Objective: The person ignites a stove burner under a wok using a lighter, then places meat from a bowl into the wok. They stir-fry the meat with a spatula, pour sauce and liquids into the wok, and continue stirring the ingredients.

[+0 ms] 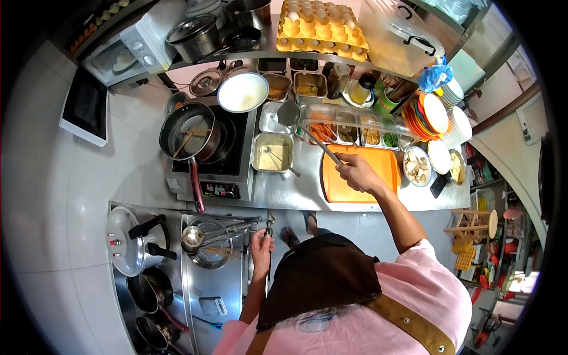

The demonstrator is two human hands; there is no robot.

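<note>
My right hand grips the long metal handle of a turner. The turner's flat grey blade reaches over the steel trays, and the hand is above an orange cutting board. Low on the left, beside the steel sink counter, my left hand has its fingers closed around a slim dark object that I cannot make out. A black frying pan with chopsticks across it sits on the induction cooker. A tray of pale batter-like mixture with a spoon in it stands beside the cooker.
Topping containers line the counter behind the board. A white bowl stands behind the cooker; stacked plates are at right. Egg cartons and pots fill the shelf. A pressure cooker and ladle are lower left.
</note>
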